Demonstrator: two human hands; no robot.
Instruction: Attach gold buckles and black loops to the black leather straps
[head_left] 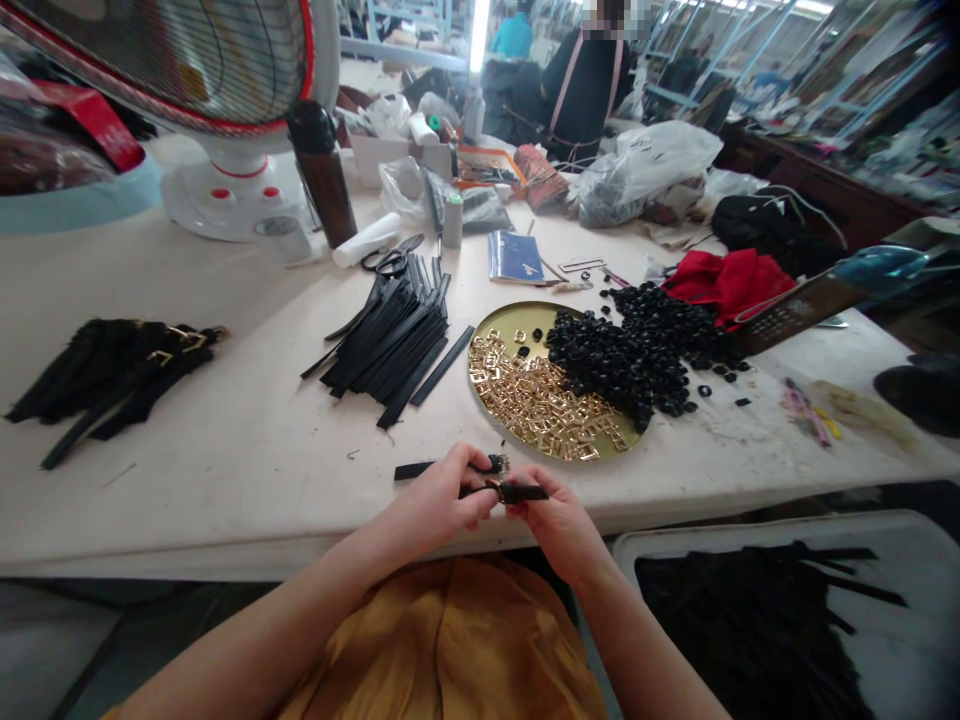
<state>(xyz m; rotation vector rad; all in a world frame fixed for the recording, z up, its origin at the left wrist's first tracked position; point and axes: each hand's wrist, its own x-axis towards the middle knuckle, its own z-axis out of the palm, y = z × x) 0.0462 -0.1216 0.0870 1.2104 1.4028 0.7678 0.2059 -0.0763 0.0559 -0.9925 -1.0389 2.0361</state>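
Note:
Near the table's front edge, my left hand (459, 492) and my right hand (546, 502) both grip a short black strap (525, 492). A small gold buckle seems to sit on it between my fingertips, partly hidden. Just behind my left hand lies another black strap (412, 469) with metal at its right end. Beyond my hands is a round gold tray (637, 440) with many gold buckles (540, 400) and a heap of small black pieces (615, 360) that spills over its right rim. A pile of black strips (397, 340) lies left of the tray.
At far left lies a bundle of buckled black straps (127, 370). Behind are a fan (240, 190), a dark bottle (322, 175), scissors (390, 261), a blue booklet (516, 257) and red cloth (727, 285). A white bin (892, 640) of black strips stands at lower right.

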